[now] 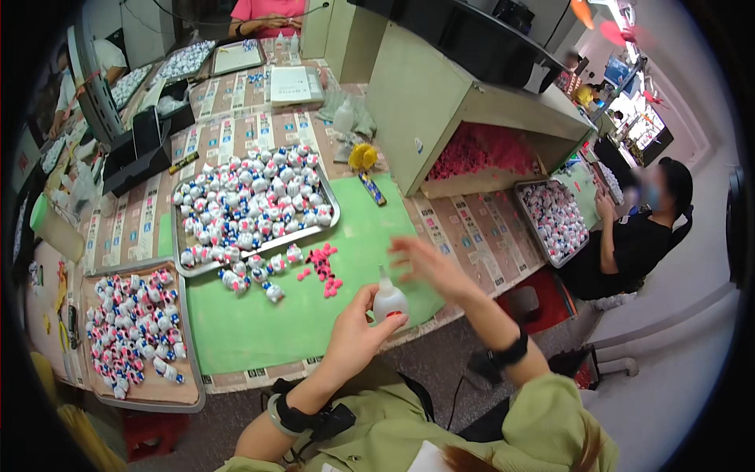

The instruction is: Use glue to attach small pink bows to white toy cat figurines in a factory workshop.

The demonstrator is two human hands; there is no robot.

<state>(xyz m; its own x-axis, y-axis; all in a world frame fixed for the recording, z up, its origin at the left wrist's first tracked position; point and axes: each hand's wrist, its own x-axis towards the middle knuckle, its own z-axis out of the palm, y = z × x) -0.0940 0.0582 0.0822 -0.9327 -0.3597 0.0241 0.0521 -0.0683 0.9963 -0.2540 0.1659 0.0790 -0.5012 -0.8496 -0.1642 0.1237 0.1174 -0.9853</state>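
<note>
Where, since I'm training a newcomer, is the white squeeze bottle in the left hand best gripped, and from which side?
Probably by the bottle's rounded body, from the left, as the left hand does: that is its widest part, and the thin nozzle points up, uncovered.

No wording or numbers legible. Patterned table covering [228, 130], upper left of centre: repeated printed blocks, blue and pale, too small to read. White box [295, 81], upper centre: faint marking on front edge, unreadable. Dark-and-yellow packet [372, 189], mid-frame: printed surface, lettering not resolvable.
</note>
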